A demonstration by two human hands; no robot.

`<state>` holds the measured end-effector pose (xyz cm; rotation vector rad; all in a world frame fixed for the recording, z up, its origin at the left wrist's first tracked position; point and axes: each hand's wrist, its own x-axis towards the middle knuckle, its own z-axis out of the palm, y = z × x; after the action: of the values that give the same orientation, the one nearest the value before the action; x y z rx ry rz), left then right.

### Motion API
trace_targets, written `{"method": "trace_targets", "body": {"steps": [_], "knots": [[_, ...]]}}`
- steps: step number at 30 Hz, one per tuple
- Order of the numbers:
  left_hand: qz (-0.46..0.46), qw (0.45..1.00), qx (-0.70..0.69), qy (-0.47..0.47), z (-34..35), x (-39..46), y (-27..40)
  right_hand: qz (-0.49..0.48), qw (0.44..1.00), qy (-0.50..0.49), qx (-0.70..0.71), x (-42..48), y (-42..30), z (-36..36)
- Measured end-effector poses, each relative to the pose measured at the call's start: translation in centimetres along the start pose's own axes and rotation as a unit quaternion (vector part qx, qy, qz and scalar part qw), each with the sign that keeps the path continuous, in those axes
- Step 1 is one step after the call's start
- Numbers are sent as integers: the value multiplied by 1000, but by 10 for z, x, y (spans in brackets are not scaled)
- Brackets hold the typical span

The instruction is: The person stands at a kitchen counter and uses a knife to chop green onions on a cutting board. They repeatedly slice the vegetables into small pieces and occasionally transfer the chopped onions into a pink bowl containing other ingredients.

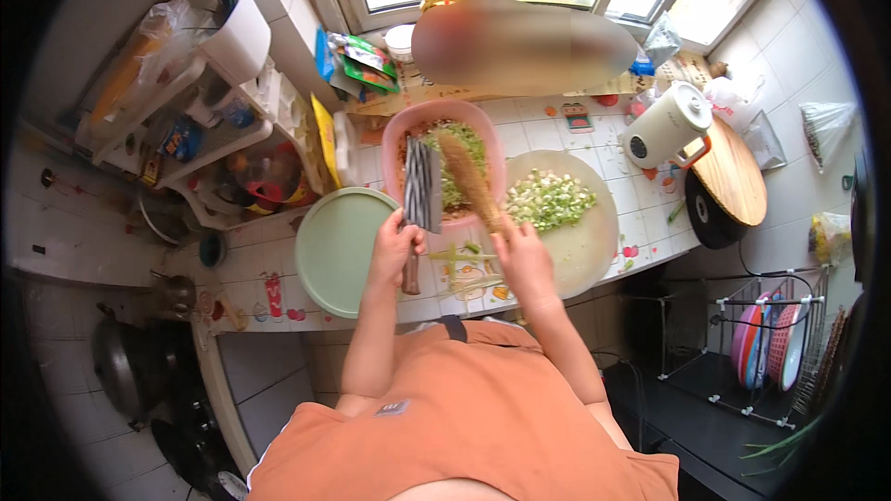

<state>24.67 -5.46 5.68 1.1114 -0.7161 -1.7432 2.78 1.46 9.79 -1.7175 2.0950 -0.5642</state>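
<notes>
My left hand (400, 245) grips the wooden handle of a cleaver (422, 184), its patterned blade upright over the near left part of a pink plastic basin (495, 153). Chopped greens and a reddish-brown mixture lie in the basin. In my right hand (521, 250) is the narrow end of a brown bristled brush or whisk (463, 170), whose wide end reaches over the basin. Just right of it, a round translucent cutting board (581, 257) bears a heap of chopped scallions (550, 200). A round pale green lid (344, 250) lies left of my left hand.
Scallion scraps (473, 284) lie on the tiled counter between my hands. A cream electric kettle or blender (668, 124) and a round wooden board (731, 170) stand at the right. A white shelf rack (230, 146) is at the left, seasoning packets (365, 62) at the back. A wok (122, 362) is lower left.
</notes>
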Motion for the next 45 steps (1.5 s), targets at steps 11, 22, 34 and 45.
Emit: {"method": "trace_targets", "body": {"steps": [11, 22, 34, 45], "knots": [[99, 988, -115, 13, 21, -5, -1, -33, 999, -39, 1, -39, 22, -21], [123, 990, -67, 28, 56, -34, -18, 92, 994, -36, 47, -138, 116, -49], [87, 995, -29, 23, 69, -42, -44, 109, 994, -24, -14, -116, 145, 23], [49, 976, 206, -48, 86, -53, -70, 145, 984, 33, 99, -129, 147, -23]]}}
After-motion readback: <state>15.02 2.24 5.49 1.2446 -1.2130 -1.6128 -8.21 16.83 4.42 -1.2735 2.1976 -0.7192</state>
